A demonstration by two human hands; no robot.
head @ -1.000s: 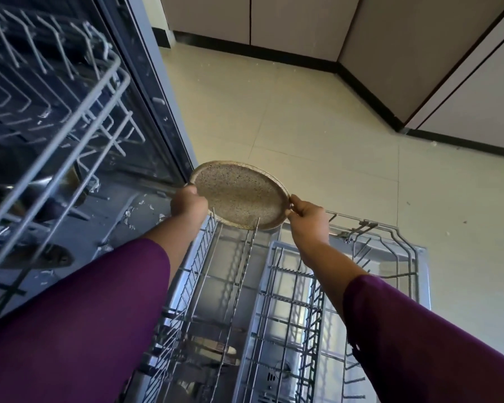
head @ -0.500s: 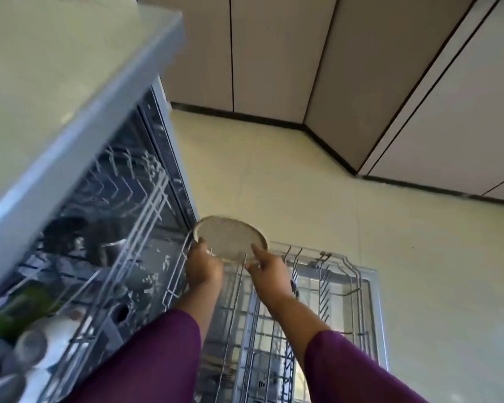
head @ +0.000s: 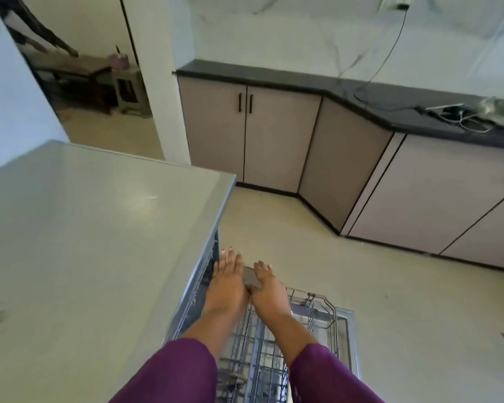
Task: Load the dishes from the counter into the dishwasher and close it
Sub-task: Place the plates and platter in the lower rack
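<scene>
The left hand (head: 226,282) and right hand (head: 266,286) reach out side by side over the far end of the pulled-out lower rack (head: 312,321), fingers stretched forward and loosely together, not curled into a grip. Between them shows a small grey-brown sliver, most likely the plate (head: 251,278), seen nearly edge-on; each hand seems to rest flat against one side of it, though whether they clamp it or only steady it cannot be told from here. Holding it from both sides this way would keep a plate upright while it settles between the rack's wires, which is probably the step in hand. The rack sits over the lowered dishwasher door (head: 351,338), just beside the dishwasher's open front, under the edge of the pale table (head: 99,216) on the left. The part of the table in view carries no dishes. Beyond lie the tiled floor (head: 332,251) and cabinets (head: 274,141) under a dark worktop, well apart from the hands.
</scene>
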